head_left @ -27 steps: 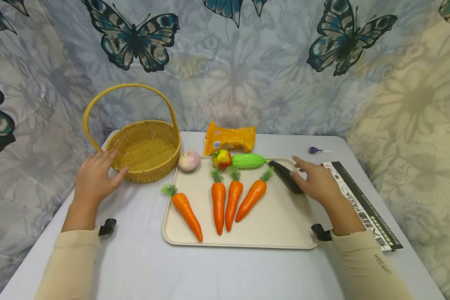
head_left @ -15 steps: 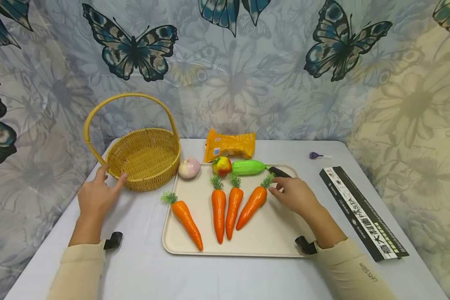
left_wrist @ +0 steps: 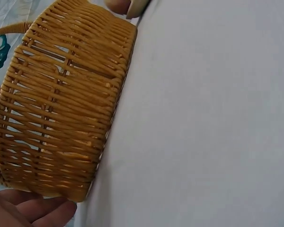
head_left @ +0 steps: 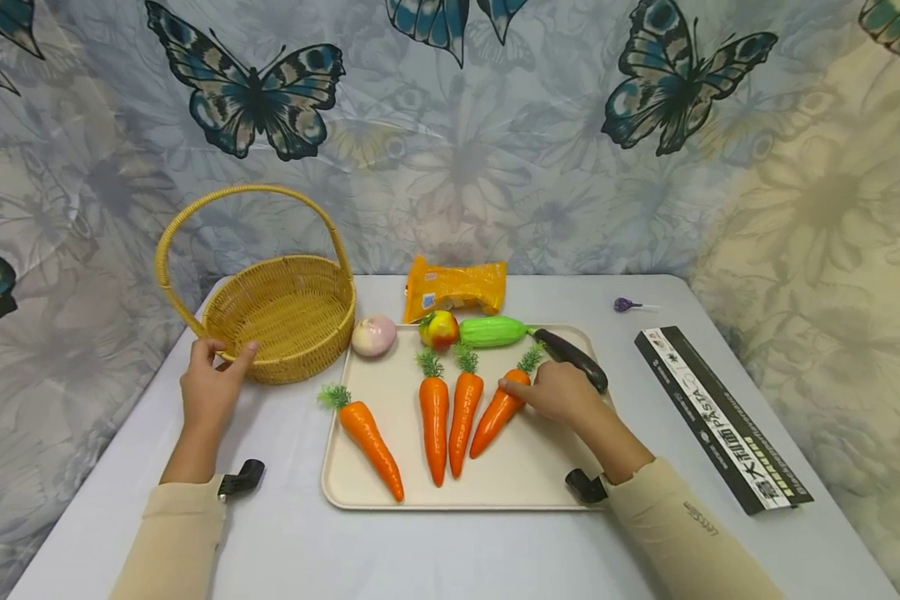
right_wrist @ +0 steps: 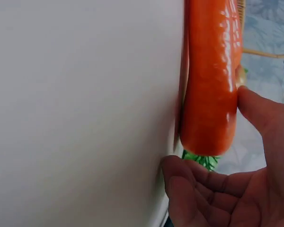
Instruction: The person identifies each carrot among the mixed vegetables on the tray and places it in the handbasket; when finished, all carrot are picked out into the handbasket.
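Note:
My left hand (head_left: pixel 212 392) grips the near left side of a yellow wicker basket (head_left: pixel 311 360), thumb at the rim and fingers curled at its side in the left wrist view. My right hand (head_left: pixel 566 393) is at the rightmost orange carrot (head_left: pixel 493 423) on a cream tray (head_left: pixel 510 487). In the right wrist view, the thumb touches that carrot while the curled fingers lie by its thick end, near the green top. Several more carrots lie on the tray, two close together (head_left: pixel 435 429) in the middle and one (head_left: pixel 372 446) at the left.
Along the tray's far edge are a pink-white onion (head_left: pixel 374 335), a red-yellow fruit (head_left: pixel 439 330), a green ridged vegetable (head_left: pixel 492 332) and a dark eggplant (head_left: pixel 572 357). Behind lies an orange packet (head_left: pixel 457 287). A black-white pasta box (head_left: pixel 722 417) and a purple lollipop (head_left: pixel 625 305) are right.
My right hand has moved left from the eggplant to the rightmost carrot. My left hand has shifted right along the basket, its fingers closing on the near side.

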Available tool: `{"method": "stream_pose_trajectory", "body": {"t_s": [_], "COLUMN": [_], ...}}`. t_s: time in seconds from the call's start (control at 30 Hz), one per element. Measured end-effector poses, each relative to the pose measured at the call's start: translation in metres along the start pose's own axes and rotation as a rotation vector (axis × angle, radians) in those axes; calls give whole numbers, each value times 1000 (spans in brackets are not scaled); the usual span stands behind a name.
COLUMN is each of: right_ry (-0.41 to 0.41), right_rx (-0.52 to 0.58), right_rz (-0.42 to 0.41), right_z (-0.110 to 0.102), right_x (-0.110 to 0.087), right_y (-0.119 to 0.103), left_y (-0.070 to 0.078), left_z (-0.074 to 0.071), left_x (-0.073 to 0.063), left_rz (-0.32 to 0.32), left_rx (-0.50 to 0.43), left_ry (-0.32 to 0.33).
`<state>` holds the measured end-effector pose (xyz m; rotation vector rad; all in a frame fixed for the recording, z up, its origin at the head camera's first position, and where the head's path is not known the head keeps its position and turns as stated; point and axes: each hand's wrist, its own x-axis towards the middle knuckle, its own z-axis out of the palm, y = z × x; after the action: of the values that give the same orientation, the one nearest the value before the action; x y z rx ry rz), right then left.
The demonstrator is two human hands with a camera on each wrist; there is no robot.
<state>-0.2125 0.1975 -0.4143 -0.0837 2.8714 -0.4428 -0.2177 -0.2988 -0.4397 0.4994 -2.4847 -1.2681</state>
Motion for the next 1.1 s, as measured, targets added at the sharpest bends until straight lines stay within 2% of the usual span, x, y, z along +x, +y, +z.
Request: {"method": "stream_pose_trajectory", "body": {"t_s": [0.17,0.23,0.33,0.43,0.63,0.83,1.1], "right_ry": [-9,-22,-33,-45,-72,-86,-186], "right_rx": [25,35,43,46,140,294,700], "right_rz": [-1,-8,-25,-32,-30,-16,36], "right_z": [-7,-10,-14,-13,-1,5,1], "right_x": [9,11,14,17,16,9,2], "right_y": [-13,-15,-17,-18,-16,-1,16], "left_y": [-4,-7,-12,-16,-19,-18,-20], "left_z": [0,1,3,2,-1,7,19], "left_x": [1,1,-1,-4,-5,-1,2], "left_rz": [-72,-84,-70,-39,15,25,39], "left_rx": [-230,-359,-557,-663,-675,-628,-626], "left_ry": [45,49,61,65,50,25,-8]}}
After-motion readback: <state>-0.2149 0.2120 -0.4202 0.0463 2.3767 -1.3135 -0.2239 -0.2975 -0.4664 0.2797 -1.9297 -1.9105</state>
